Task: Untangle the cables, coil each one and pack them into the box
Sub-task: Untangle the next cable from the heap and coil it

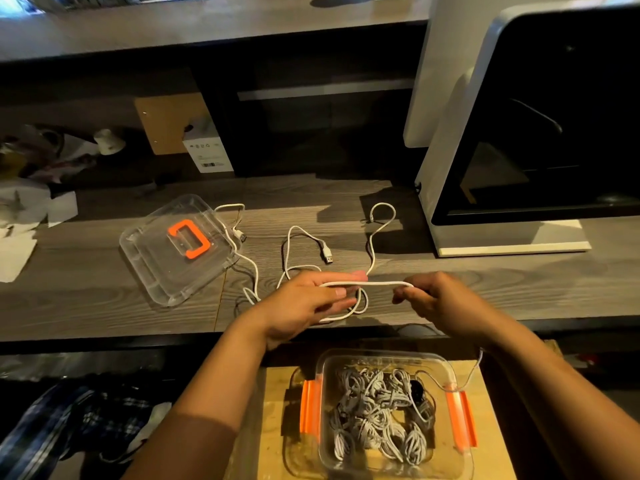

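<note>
Above the near edge of the desk (104,306), the left hand (311,303) grips loops of a white cable (367,283) while the right hand (440,299) pinches its bend taut, seemingly sizing a coil for the open box (381,355) just below, its lid (156,261) parked far left.

one left hand (304,306), one right hand (436,299), one box (381,355), one lid (162,265)

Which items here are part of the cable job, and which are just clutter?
Job: left hand, right hand, the white cable they hold, loose cables, clear box, coiled cables inside, lid.
Lying about: white machine, small carton, papers, checked cloth.
</note>
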Action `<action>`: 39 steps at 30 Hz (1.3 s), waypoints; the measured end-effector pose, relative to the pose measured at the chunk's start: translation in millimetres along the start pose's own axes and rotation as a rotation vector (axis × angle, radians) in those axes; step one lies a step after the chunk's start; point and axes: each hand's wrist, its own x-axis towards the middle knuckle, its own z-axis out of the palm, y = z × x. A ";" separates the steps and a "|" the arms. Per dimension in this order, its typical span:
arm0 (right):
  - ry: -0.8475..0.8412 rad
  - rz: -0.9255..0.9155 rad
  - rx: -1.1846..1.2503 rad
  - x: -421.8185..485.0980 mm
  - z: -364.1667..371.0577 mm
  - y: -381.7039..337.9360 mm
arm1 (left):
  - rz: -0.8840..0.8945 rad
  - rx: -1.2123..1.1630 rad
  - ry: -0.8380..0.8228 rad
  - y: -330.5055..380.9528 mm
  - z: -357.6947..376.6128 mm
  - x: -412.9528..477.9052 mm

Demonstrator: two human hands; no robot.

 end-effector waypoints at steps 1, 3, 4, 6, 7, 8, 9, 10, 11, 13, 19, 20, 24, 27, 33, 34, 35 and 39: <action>-0.017 0.013 0.138 0.2 0.9 -0.7 | 0.042 -0.104 -0.015 -2.2 0.4 -1.3; -0.032 0.018 0.297 0.1 2.3 -5.6 | 0.147 -0.295 -0.048 -4.8 2.8 -3.3; -0.035 0.006 0.317 0.2 3.4 -7.5 | 0.203 -0.362 -0.062 -4.7 4.8 -3.8; -0.049 -0.019 0.374 0.0 8.4 -12.6 | 0.295 -0.457 -0.040 -3.2 9.6 -3.7; -0.074 -0.031 0.393 -0.3 11.1 -14.5 | 0.321 -0.503 -0.004 -2.0 11.6 -2.6; -0.097 -0.051 0.381 -0.3 13.8 -16.0 | 0.336 -0.549 0.035 0.0 13.8 -1.4; -0.118 -0.070 0.333 -0.3 16.4 -17.3 | 0.346 -0.588 0.070 1.9 15.6 0.0; -0.136 -0.089 0.279 -0.2 19.2 -19.0 | 0.355 -0.613 0.102 3.5 16.9 1.5; -0.157 -0.095 0.237 0.3 21.6 -19.7 | 0.361 -0.620 0.144 5.2 18.2 3.2; -0.195 -0.104 0.193 0.2 26.2 -22.3 | 0.351 -0.611 0.274 7.9 20.5 6.7; -0.201 -0.099 0.086 -0.9 35.9 -24.2 | 0.322 -0.787 0.414 6.7 19.9 15.2; -0.177 -0.103 0.047 -1.2 36.0 -23.1 | 0.325 -0.762 0.421 5.9 19.4 14.3; -0.120 -0.066 0.067 -1.7 36.9 -22.3 | 0.347 -0.568 0.507 3.9 23.5 14.6; -0.124 -0.059 0.197 -1.4 49.3 -27.2 | 0.403 -0.720 0.534 8.3 25.4 21.3; -0.044 -0.115 0.107 -5.0 74.0 -32.6 | 0.411 0.044 0.901 6.2 23.7 35.0; -0.041 -0.130 0.073 -4.8 74.1 -34.0 | 0.381 0.410 0.902 0.6 23.2 35.7; -0.046 -0.141 0.028 -3.8 71.8 -36.0 | 0.366 0.729 0.868 -6.4 20.9 37.2; -0.077 -0.086 -0.115 -4.0 48.3 -34.9 | 0.191 1.272 0.671 -27.7 2.3 38.6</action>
